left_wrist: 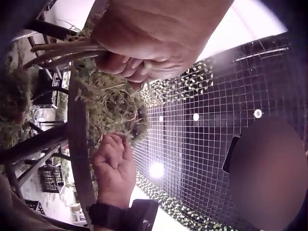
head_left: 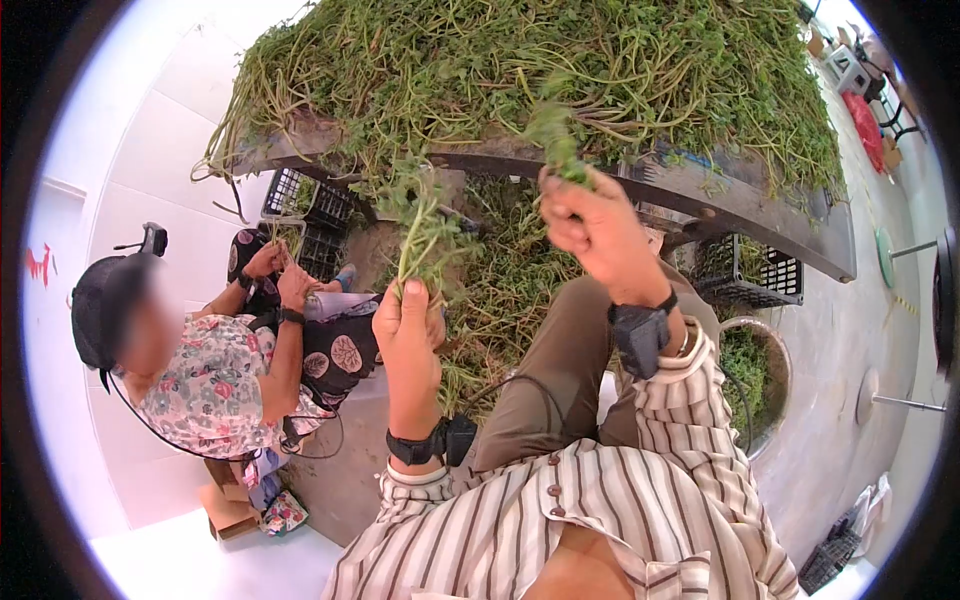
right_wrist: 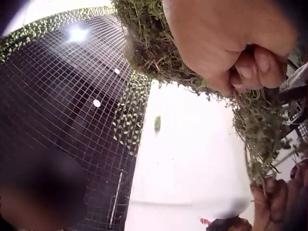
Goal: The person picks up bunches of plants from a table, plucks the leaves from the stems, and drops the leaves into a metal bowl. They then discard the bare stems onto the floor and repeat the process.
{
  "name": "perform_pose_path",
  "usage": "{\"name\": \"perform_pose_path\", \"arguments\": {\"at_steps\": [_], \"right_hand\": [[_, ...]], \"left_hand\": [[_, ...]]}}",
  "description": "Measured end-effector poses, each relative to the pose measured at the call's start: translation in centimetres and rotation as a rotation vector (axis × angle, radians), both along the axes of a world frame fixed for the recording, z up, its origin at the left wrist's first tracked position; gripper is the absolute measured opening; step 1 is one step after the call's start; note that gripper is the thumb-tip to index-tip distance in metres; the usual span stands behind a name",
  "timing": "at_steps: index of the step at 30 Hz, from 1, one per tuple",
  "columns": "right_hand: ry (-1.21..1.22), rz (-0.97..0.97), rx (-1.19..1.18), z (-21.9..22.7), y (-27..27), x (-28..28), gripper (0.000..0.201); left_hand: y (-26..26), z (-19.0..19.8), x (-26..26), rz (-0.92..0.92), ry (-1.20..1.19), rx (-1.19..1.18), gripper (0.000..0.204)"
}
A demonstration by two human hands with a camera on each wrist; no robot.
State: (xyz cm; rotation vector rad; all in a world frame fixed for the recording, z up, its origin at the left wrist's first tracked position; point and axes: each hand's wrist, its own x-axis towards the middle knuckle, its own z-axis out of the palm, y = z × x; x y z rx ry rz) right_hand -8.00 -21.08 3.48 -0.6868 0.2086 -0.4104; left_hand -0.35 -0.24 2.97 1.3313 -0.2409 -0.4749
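Note:
My left hand [head_left: 408, 345] grips a small bunch of leafy green stems [head_left: 424, 235], its thumb laid along them and the leaves pointing up. In the left wrist view, pale stem ends [left_wrist: 72, 50] stick out past that hand's curled fingers. Higher and to the right, my right hand [head_left: 600, 225] pinches a tuft of greens [head_left: 562, 150], blurred in the head view, close to the table's front edge. From the right wrist, my right hand [right_wrist: 231, 43] shows curled fingers, and the left hand [right_wrist: 272, 204] appears below with its stems.
A large heap of greens [head_left: 520, 70] covers the dark table [head_left: 800, 235]. More greens [head_left: 510, 270] lie on the floor beneath. Black crates [head_left: 750, 270] stand under the table, and a round tub [head_left: 785, 375] sits at my right. Another person [head_left: 215, 375] sits at left handling stems.

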Motion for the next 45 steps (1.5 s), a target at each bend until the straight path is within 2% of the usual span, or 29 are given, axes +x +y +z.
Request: {"name": "perform_pose_path", "arguments": {"at_steps": [3, 10, 16, 19, 24, 26, 29, 38, 42, 45], "right_hand": [[0.054, 0.162, -0.033, -0.2, 1.7, 0.5, 0.009], [0.046, 0.262, -0.005, -0.7, 2.5, 0.6, 0.008], [0.137, 0.402, -0.057, -0.7, 3.6, 0.6, 0.007], [0.105, 0.401, -0.022, -1.5, 3.8, 0.7, 0.008], [0.074, 0.391, 0.047, -1.2, 3.8, 0.3, 0.007], [0.021, 0.396, 0.231, -1.2, 3.9, 0.2, 0.008], [-0.07, 0.387, 0.303, -1.4, 3.8, 0.3, 0.01], [-0.062, 0.371, 0.309, -1.1, 3.3, 0.1, 0.013], [-0.017, 0.347, 0.333, -0.2, 2.9, -0.2, 0.015], [0.018, 0.328, 0.26, -0.2, 2.8, -0.3, 0.017]], "left_hand": [[-1.0, 0.5, -0.1, -0.023, -0.029, -0.05, 0.024], [-2.4, 0.8, -0.6, -0.081, -0.05, -0.156, 0.026], [-2.8, 0.6, -0.6, -0.083, -0.065, -0.11, 0.027], [-2.8, 0.1, -0.9, -0.163, -0.078, -0.115, 0.027], [-3.0, 0.5, -1.7, -0.186, -0.066, -0.052, 0.03], [-3.0, 0.3, -1.7, -0.187, -0.062, -0.019, 0.035], [-2.9, 0.0, -1.7, -0.223, -0.095, 0.006, 0.035], [-3.0, -0.1, -2.1, -0.26, -0.076, 0.025, 0.033], [-3.3, 0.6, -2.3, -0.326, -0.177, 0.096, 0.03], [-3.4, 1.1, -2.4, -0.345, -0.201, 0.157, 0.028]]}}
